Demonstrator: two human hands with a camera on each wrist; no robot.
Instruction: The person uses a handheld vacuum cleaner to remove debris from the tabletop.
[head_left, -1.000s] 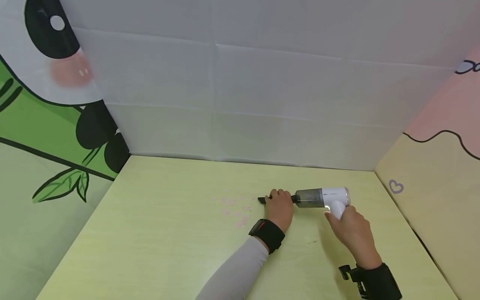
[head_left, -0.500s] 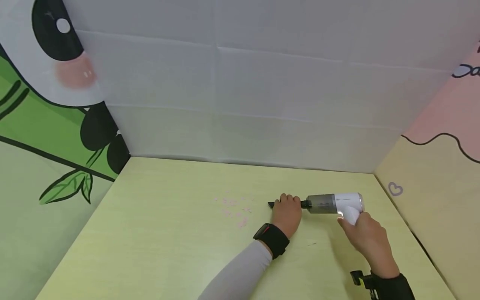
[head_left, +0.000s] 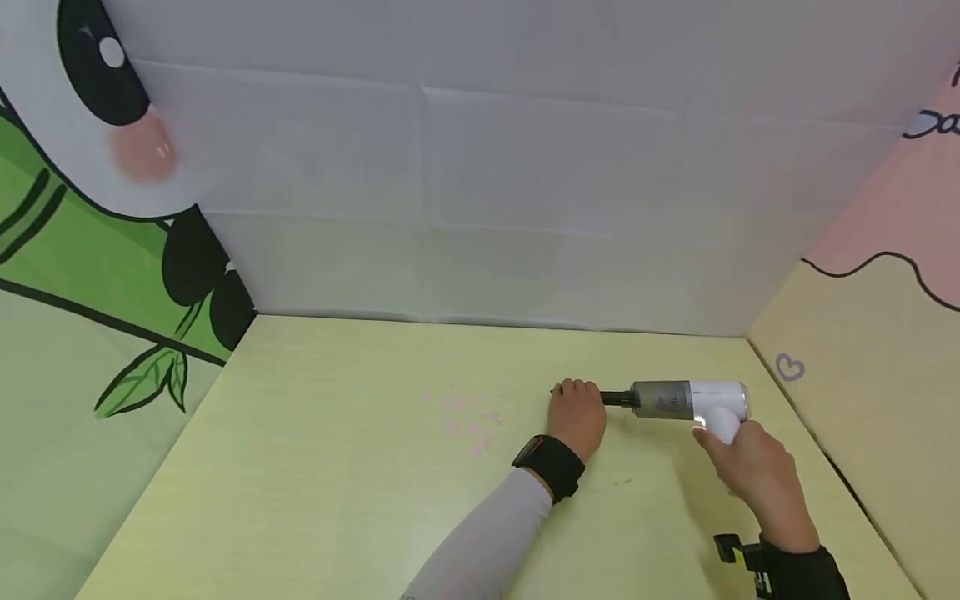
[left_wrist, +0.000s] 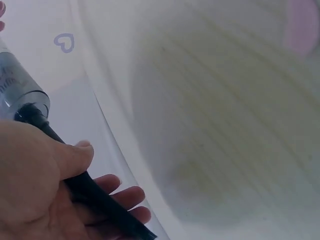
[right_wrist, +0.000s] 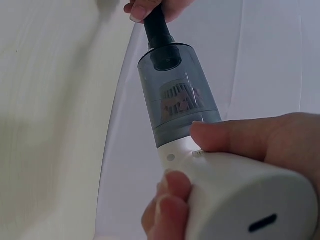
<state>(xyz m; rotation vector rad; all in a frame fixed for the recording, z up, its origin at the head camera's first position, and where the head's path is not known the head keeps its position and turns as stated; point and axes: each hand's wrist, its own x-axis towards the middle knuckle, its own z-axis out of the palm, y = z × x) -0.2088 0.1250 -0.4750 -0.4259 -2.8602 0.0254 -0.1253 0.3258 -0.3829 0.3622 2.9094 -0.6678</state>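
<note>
A handheld vacuum cleaner (head_left: 663, 400) with a white body and smoky clear dust cup is held level above the table. My right hand (head_left: 757, 471) grips its white handle, with the thumb near the cup in the right wrist view. Around the black nozzle (left_wrist: 102, 202) at the front my left hand (head_left: 577, 418) curls its fingers and thumb. In the head view that hand hides most of the nozzle. Inside the dust cup (right_wrist: 177, 85), pinkish bits lie against the ribbed filter. Small pink scraps (head_left: 476, 427) lie scattered on the table, left of the left hand.
The pale yellow table (head_left: 315, 467) meets a creased white backdrop (head_left: 480, 167) behind. Printed side panels stand left and right, the right one bearing a purple heart (head_left: 790, 367). A small dark mark (head_left: 623, 482) shows on the tabletop between the arms.
Both hands and the vacuum cleaner have moved right, away from the pink scraps. Less of the nozzle tip shows beyond the left hand.
</note>
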